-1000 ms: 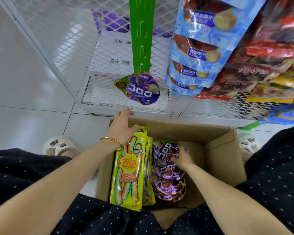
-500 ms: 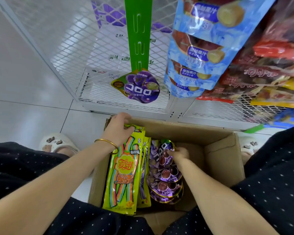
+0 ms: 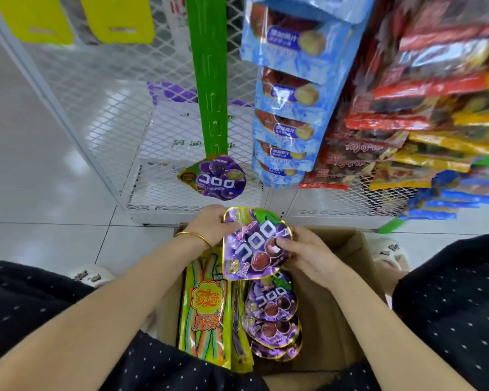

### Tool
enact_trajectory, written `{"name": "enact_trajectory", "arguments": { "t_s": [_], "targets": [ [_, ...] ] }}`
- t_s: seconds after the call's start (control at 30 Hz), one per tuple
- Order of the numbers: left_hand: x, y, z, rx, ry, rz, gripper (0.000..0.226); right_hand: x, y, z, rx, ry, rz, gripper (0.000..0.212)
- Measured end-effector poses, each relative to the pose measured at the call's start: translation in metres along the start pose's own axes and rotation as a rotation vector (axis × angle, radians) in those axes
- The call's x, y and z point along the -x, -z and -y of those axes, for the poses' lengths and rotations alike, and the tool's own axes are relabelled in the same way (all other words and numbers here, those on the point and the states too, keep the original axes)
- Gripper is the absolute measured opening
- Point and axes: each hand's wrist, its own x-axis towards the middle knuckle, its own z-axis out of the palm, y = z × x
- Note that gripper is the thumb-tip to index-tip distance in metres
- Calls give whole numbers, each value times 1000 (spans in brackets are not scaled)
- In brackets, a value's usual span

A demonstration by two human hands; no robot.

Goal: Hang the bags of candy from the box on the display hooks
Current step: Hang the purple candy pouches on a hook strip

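A purple grape candy bag (image 3: 253,244) is held above the cardboard box (image 3: 347,280), gripped by both hands. My left hand (image 3: 213,224) pinches its upper left edge; my right hand (image 3: 308,253) holds its right side. Inside the box lie more purple bags (image 3: 270,317) in a stack and green-yellow sour strip bags (image 3: 206,309) at the left. A green hanging strip (image 3: 209,80) runs down the white mesh rack, with one purple bag (image 3: 218,176) hanging at its bottom end.
Blue candy bags (image 3: 288,103) hang in a column right of the green strip, with red and yellow bags (image 3: 412,108) further right. White mesh rack base (image 3: 158,198) stands on the tiled floor. My slippered feet (image 3: 387,249) flank the box.
My right hand lifted a purple bag out of the box and my left hand left the green bags to grip it too. The camera tilted upward.
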Motion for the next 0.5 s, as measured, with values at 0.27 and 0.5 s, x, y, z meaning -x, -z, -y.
{"name": "enact_trajectory", "arguments": {
  "t_s": [0.27,0.5],
  "targets": [
    [-1,70,-30,-25,-128,88,55,9,-71,49,820,736,-75,31],
    [-27,107,-38,170,-97,-412,38,-13,-89,65,756,759,-197,41]
  ]
}}
